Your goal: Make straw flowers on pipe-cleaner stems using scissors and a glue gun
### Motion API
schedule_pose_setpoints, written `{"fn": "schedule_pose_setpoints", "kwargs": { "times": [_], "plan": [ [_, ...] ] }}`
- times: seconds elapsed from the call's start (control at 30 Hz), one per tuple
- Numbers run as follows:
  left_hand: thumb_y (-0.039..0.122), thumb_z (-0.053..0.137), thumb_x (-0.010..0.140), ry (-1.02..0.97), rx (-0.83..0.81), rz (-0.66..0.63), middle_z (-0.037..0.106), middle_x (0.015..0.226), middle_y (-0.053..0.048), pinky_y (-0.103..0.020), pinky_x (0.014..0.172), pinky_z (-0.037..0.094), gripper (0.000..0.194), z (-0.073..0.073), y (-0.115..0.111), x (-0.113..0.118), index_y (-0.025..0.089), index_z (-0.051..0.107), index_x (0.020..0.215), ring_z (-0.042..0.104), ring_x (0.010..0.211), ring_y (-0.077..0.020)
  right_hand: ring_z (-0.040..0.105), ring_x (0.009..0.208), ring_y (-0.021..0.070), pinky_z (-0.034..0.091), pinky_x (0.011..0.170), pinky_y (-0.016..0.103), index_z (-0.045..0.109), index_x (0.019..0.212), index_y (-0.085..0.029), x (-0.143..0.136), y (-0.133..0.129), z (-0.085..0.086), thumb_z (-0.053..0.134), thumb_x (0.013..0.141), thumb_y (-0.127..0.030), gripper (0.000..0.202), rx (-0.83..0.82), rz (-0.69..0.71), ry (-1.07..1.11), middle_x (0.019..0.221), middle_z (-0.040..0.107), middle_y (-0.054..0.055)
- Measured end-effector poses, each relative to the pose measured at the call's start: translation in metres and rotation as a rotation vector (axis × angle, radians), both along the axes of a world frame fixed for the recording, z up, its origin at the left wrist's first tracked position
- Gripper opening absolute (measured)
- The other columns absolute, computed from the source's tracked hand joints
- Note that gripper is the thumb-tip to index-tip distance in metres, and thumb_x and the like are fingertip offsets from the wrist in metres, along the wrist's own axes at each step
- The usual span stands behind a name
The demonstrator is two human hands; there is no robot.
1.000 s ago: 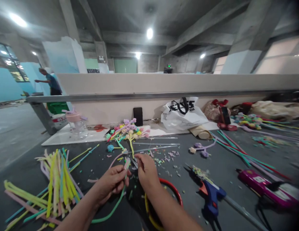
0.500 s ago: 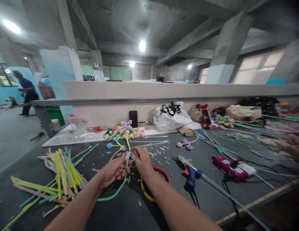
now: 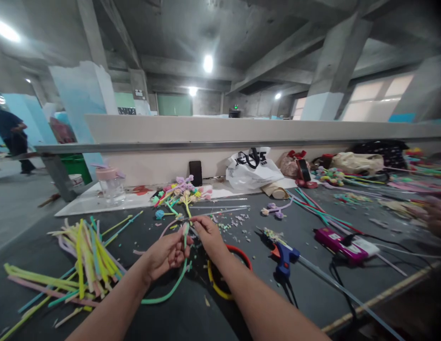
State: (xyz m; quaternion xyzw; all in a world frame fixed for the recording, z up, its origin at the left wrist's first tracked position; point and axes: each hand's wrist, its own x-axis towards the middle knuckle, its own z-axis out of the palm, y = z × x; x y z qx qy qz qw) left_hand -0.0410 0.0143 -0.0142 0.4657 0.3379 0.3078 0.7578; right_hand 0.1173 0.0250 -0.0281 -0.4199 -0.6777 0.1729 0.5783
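"What's the setting?"

"A bare concrete hall with ceiling lights, and a dark surface (image 3: 170, 324) backed by a pale partition (image 3: 220, 128)."

"And the thing in hand?"

"A fuzzy green stem (image 3: 170, 294). The left grip (image 3: 166, 255) is clamped on its upper part, thumb and fingers together; the rest curves down below that grip and off to its left."

"What about the other one?"

"The right grip (image 3: 208, 234) is just beside it, thumb and fingertips close together near a yellow stem (image 3: 187, 210). Whether they pinch anything, I can't tell."

"Close by?"

"Just beyond both grips, a pile of fuzzy flowers (image 3: 184, 187). Small scraps (image 3: 238, 220) are strewn right of the right grip, and a red-and-yellow ring (image 3: 246, 257) lies nearer than it, partly behind the forearm."

"Farther out?"

"Left of the left grip, a heap of pastel stems (image 3: 87, 265). Right of the right grip, a blue glue gun (image 3: 286, 260), then, well apart, a purple power strip (image 3: 341, 245). Past the flowers, a dark phone (image 3: 195, 173) stands upright, with a clear bottle (image 3: 110, 187) to its left and a white bag (image 3: 254, 169) to its right. Another person's hand (image 3: 436, 218) is blurred far right of both grips."
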Motion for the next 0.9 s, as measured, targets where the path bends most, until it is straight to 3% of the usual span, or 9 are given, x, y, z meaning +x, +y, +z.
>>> {"fn": "schedule_pose_setpoints", "kwargs": {
  "times": [0.27, 0.47, 0.7, 0.9],
  "plan": [
    [0.053, 0.047, 0.079, 0.022, -0.081, 0.033, 0.053, 0.051, 0.0, -0.013, 0.035, 0.023, 0.043, 0.001, -0.001, 0.004, 0.012, 0.058, 0.078, 0.037, 0.033, -0.0016, 0.056, 0.084, 0.015, 0.044, 0.077, 0.027, 0.065, 0.089, -0.019, 0.001, -0.002, 0.005, 0.048, 0.081, -0.018, 0.019, -0.019, 0.101, 0.037, 0.085, 0.061, 0.003],
    [0.05, 0.047, 0.08, 0.017, -0.045, 0.036, 0.051, 0.05, 0.001, -0.013, 0.034, 0.021, 0.04, 0.001, -0.002, 0.005, 0.012, 0.058, 0.077, 0.032, 0.033, -0.001, 0.054, 0.087, 0.0145, 0.043, 0.08, 0.027, 0.065, 0.089, -0.02, 0.0, -0.005, 0.01, 0.047, 0.082, -0.019, 0.02, 0.011, 0.147, -0.002, 0.086, 0.057, 0.004],
    [0.051, 0.047, 0.08, 0.039, -0.017, 0.022, 0.049, 0.047, 0.002, -0.014, 0.034, 0.019, 0.04, -0.001, 0.0, 0.005, 0.013, 0.058, 0.077, 0.031, 0.032, -0.0013, 0.053, 0.088, 0.0152, 0.043, 0.08, 0.028, 0.064, 0.085, -0.02, 0.002, -0.005, 0.012, 0.047, 0.082, -0.017, 0.017, -0.003, 0.112, -0.071, 0.084, 0.056, 0.003],
    [0.05, 0.047, 0.08, 0.044, 0.008, 0.074, 0.052, 0.052, 0.001, -0.013, 0.035, 0.019, 0.038, -0.001, 0.008, -0.005, 0.014, 0.057, 0.085, 0.032, 0.034, -0.0016, 0.05, 0.079, 0.0163, 0.041, 0.072, 0.029, 0.052, 0.109, -0.015, 0.004, 0.0, 0.006, 0.04, 0.085, -0.017, 0.027, -0.076, -0.046, -0.17, 0.09, 0.052, 0.006]
  ]
}}
